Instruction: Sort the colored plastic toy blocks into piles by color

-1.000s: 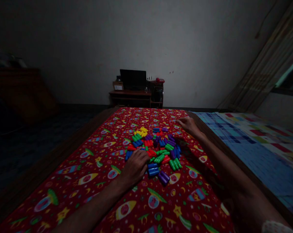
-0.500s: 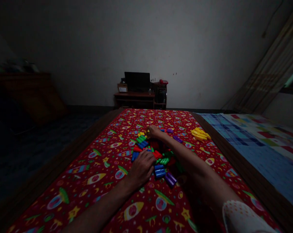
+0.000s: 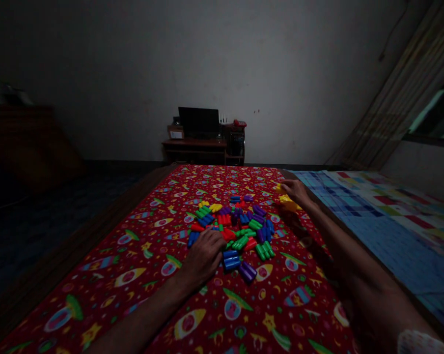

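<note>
Yellow blocks (image 3: 287, 202): at the bench's (image 3: 97, 275) right edge, apart from the mixed pile (image 3: 240, 223).
Right hand (image 3: 294, 191): we have swung it back from the pile's far side. It curls over the yellows, but we cannot tell the grip.
Left hand (image 3: 203, 255): still spread flat on the pile's near edge.

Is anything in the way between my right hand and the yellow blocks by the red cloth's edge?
Nothing visible is: the right hand is right at the yellow blocks, touching them.
</note>
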### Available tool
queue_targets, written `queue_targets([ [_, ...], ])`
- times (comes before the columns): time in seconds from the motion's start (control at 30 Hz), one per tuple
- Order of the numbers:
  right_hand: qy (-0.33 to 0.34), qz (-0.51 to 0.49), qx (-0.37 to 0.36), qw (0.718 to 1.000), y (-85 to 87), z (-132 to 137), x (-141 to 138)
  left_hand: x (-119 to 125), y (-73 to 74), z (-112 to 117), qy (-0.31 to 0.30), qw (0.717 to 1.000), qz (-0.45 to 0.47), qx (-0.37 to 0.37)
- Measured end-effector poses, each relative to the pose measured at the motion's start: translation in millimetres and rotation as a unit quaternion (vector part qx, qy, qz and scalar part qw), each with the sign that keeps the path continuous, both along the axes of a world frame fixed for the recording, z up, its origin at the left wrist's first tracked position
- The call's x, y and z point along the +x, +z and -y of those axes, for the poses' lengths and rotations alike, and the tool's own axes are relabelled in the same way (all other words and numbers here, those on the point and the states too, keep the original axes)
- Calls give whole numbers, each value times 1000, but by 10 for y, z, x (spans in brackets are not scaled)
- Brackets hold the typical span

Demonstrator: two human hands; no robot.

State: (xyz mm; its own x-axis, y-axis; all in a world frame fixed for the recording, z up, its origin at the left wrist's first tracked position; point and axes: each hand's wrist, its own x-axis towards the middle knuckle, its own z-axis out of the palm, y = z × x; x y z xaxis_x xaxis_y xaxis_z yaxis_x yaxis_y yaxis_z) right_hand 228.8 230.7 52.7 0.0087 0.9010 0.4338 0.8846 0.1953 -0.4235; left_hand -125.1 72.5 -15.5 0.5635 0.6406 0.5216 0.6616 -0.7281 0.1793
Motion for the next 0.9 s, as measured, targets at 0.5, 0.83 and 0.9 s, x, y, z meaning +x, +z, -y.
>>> queue_targets([
  [0.5,-98,-6,21,995,-54,66,236,1,12,12,5,1000,-2,6],
  [0.83,319,91,-94,939,-13,2,-1915,5,22,21,3,1000,-4,1],
  [0.9,347,156,-137,915,-70,-8,-2219,4,23,27,5,1000,-3,1],
])
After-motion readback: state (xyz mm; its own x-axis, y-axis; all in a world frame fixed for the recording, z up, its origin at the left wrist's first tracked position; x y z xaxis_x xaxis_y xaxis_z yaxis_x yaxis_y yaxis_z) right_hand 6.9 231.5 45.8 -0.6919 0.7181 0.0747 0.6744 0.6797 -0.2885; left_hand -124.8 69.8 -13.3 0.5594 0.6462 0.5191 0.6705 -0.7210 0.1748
